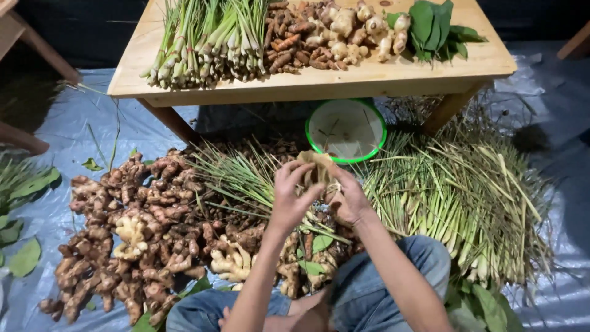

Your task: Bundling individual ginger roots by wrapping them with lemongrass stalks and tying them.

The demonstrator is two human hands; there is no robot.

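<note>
Holding a ginger root [317,167] up in both hands over the floor pile [147,233].

Left hand [289,200] and right hand [348,200] each have a closed grip on the root, fingers pinching its knobs. Looks hard, knobbly, light; lobes could snap, so hold the thick body. No packages or labels seen; green-rimmed bowl [346,130] sits under the tabletop [393,77].

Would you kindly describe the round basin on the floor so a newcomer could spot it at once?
Start at the low wooden table loaded with roots and stalks. Just under its front edge, on the grey plastic sheet, sits a white round basin with a green rim. It is the only smooth, man-made thing among the plant heaps.
</note>
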